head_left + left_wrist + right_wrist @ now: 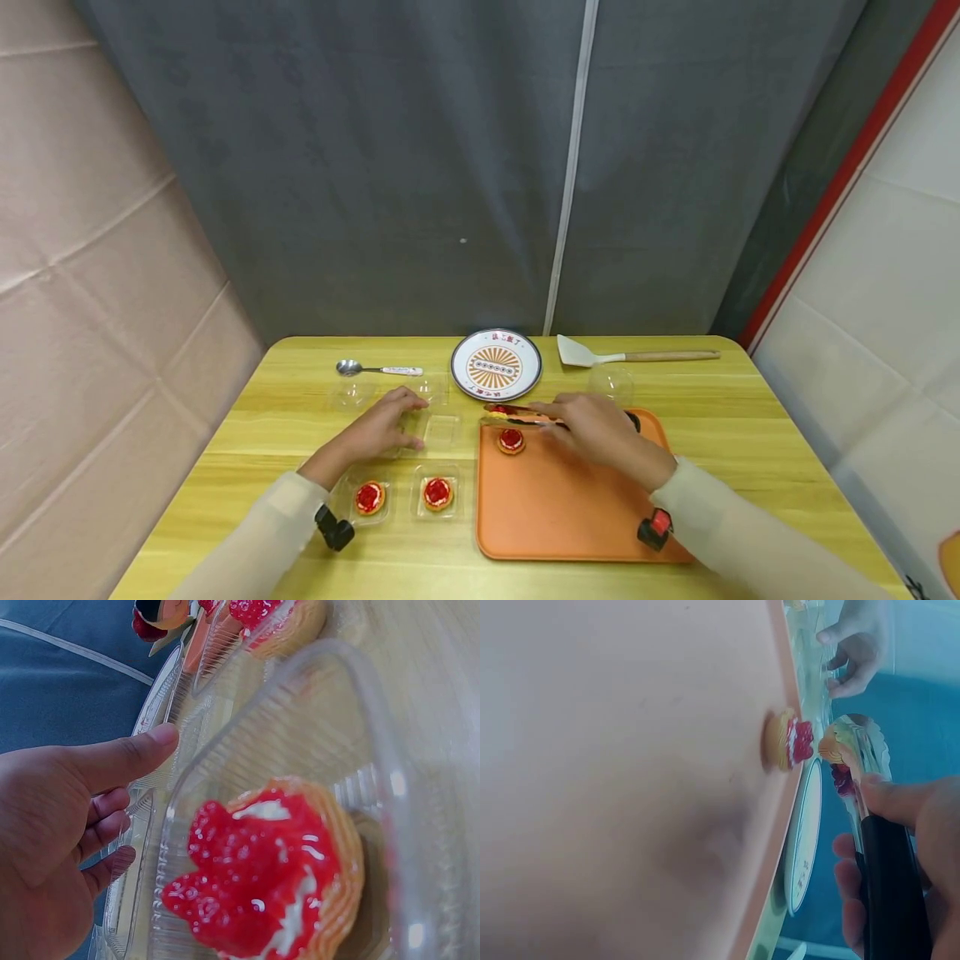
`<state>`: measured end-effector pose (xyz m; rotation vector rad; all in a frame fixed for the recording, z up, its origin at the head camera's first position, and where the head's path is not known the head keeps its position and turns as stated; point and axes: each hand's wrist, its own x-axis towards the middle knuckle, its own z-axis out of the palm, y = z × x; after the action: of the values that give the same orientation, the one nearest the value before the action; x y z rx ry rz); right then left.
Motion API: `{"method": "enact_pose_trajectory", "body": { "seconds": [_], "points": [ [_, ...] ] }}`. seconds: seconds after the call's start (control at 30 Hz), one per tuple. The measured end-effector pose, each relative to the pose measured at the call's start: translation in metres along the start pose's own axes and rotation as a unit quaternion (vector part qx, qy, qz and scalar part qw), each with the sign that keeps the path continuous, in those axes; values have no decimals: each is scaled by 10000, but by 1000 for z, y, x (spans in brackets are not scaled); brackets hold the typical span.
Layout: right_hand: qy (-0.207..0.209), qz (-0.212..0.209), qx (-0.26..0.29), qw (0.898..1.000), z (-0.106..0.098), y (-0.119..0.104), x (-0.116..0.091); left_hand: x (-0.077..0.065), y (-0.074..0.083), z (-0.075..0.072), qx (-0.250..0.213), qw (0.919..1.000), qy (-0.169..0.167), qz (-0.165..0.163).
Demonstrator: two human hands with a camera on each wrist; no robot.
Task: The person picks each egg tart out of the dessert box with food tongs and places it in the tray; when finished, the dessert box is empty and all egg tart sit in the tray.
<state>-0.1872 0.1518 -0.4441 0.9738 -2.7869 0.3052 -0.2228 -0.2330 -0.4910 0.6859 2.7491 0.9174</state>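
Observation:
My right hand (596, 425) grips black-handled metal food tongs (889, 877). Their tips pinch a fruit tart (841, 778) with red topping, raised above the tray's far left corner. Another red-topped tart (512, 442) stands on the orange tray (555, 525) close by. My left hand (382, 427) is over a clear plastic box (442, 429) left of the tray, thumb and fingers apart, fingertips right at the box's edge. Nearer me, one tart (370, 497) and another tart (438, 493) sit in their own clear boxes; the left wrist view shows one large.
A patterned plate (496, 365) lies behind the tray's left corner. To its left is a spoon (378, 368), to its right a white spatula (637, 356) with a wooden handle. Clear lids (352, 393) lie near the spoon, with another clear piece (611, 383) behind the tray.

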Motion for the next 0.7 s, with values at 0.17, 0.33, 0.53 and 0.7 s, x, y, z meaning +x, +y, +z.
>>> {"method": "enact_pose_trajectory", "body": {
  "seconds": [0.17,0.33,0.53,0.7],
  "points": [
    [133,37,-91,9999,-2,10,-12,0,0,0,42,10000,-8,-3],
    [163,161,-150,9996,-5,18,-22,0,-1,0,88,10000,4,18],
    [93,317,-171,9993,-7,26,-35,1,-2,0,87,9999,-12,93],
    [80,297,-284,9991,-5,34,-46,1,-2,0,74,9999,-6,94]
  ]
}}
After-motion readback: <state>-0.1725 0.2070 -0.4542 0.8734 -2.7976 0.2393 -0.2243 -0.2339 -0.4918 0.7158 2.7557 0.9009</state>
